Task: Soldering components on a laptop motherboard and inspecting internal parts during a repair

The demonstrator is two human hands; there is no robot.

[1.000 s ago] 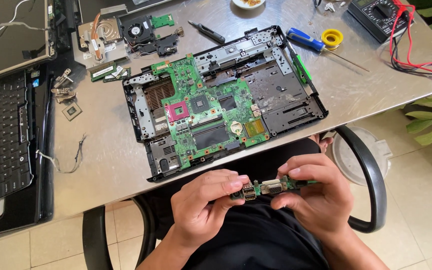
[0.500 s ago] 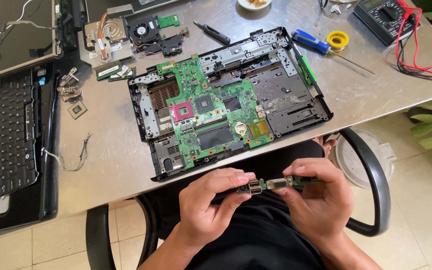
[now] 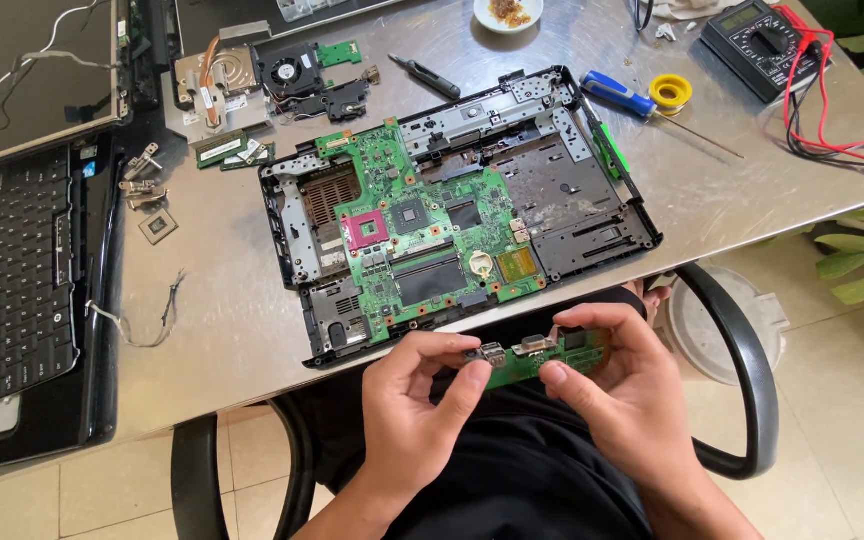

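A small green circuit board (image 3: pixel 537 360) with metal port connectors is held level over my lap, just below the table's front edge. My left hand (image 3: pixel 414 405) pinches its left end between thumb and fingers. My right hand (image 3: pixel 624 385) grips its right end, thumb underneath and fingers curled over the top. Just beyond my hands, an opened black laptop base (image 3: pixel 592 215) lies on the metal table (image 3: pixel 222 310) with its large green motherboard (image 3: pixel 422 235) exposed.
A detached keyboard (image 3: pixel 27 270) and screen panel (image 3: pixel 37 80) lie at the left. A heatsink with fan (image 3: pixel 242 75), memory sticks, a blue screwdriver (image 3: pixel 617 95), solder reel (image 3: pixel 670 92), multimeter (image 3: pixel 762 35) with red leads and a small bowl (image 3: pixel 508 12) sit further back. Chair arms flank my legs.
The view has shifted slightly and my hands with the small board sit a little further right. The grip on both ends is unchanged.
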